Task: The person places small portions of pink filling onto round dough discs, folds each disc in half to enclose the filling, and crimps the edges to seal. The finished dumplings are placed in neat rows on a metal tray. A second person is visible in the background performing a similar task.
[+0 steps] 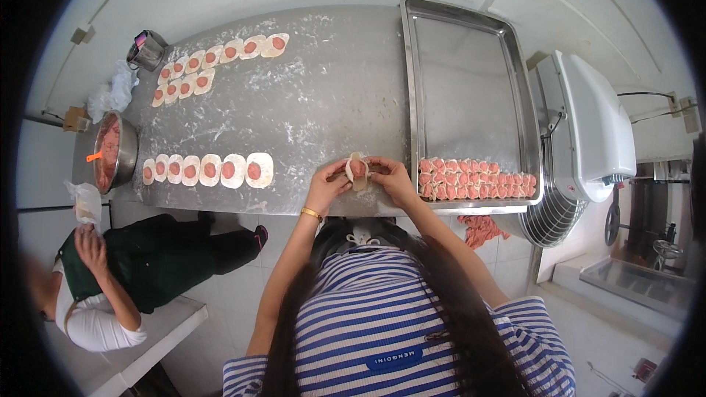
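Note:
Both hands meet over the near edge of a floured steel table point(346, 95). Between them is a dumpling wrapper point(358, 170), partly folded, with a ball of pink meat filling showing in its middle. My left hand point(328, 188) pinches its left side, and my right hand point(394, 179) grips the right side. To the left lies a near row of flat wrappers point(192, 180) topped with filling. Further back are more filled wrappers point(245, 55) in two rows. Just right of my right hand, several folded dumplings point(474, 181) stand packed together in the near end of a metal tray point(467, 66).
A steel bowl of meat filling point(126, 148) with an orange-handled utensil stands at the left end. A metal pot point(149, 53) is behind it. Another person's hand point(90, 251) holds something white at lower left. A large white machine point(585, 129) borders the tray; a red cloth point(482, 231) lies below.

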{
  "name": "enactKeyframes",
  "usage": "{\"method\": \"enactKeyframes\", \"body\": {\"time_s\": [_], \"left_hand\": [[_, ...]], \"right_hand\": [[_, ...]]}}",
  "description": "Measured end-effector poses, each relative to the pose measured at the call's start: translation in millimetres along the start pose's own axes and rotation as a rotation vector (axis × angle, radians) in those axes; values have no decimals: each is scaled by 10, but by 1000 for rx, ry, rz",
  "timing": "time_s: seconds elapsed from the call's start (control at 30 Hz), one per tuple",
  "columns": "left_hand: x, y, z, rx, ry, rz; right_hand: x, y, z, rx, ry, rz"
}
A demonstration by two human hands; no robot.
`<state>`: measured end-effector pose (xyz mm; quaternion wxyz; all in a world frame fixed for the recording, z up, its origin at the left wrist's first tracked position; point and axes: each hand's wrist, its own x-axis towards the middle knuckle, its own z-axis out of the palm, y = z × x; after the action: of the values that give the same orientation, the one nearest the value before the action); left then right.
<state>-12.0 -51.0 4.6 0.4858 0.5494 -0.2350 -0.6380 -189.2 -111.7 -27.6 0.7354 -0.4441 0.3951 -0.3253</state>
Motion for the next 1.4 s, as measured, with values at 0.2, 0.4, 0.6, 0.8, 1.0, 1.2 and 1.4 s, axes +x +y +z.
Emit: {"method": "enactKeyframes", "body": {"time_s": [0.2,0.4,0.6,0.8,1.0,1.2,1.4], "left_hand": [[81,-97,-29,-20,69,10],[50,-31,34,-169,122,187],[-89,135,136,-262,39,208],[-142,151,107,-49,28,168],[14,-172,-17,295,90,462],[-29,-236,-3,504,128,357],[-56,-154,169,557,161,304]], "right_hand": [[-21,-70,71,70,103,8],[-62,-384,191,360,44,57],[-104,-342,182,204,2,-77],[-45,-326,73,13,7,-47],[-159,-345,151,-138,5,-124],[-174,-283,151,-548,118,-154],[-89,-242,86,-700,13,-186]]}}
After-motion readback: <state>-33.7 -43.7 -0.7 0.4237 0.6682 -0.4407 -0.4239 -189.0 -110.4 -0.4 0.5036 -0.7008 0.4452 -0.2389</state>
